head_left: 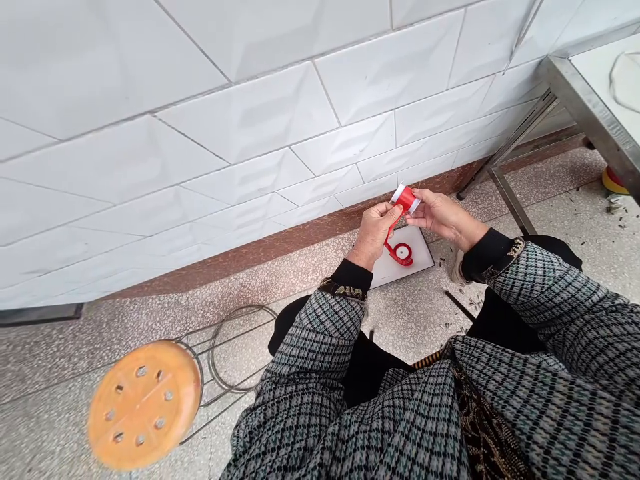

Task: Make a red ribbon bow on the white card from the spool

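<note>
Both hands are raised in front of me over the floor. My left hand (374, 230) and my right hand (440, 215) pinch a small white card wrapped in red ribbon (406, 198) between their fingertips. A strand of the red ribbon hangs from the card down to a red ribbon spool (401, 253). The spool lies on a white sheet (420, 253) on the floor below my hands.
A white tiled wall (225, 120) with a brown skirting runs behind. An orange perforated stool seat (143, 403) on a wire frame stands at lower left. A steel table (590, 107) and its legs are at upper right. Dark scraps litter the speckled floor.
</note>
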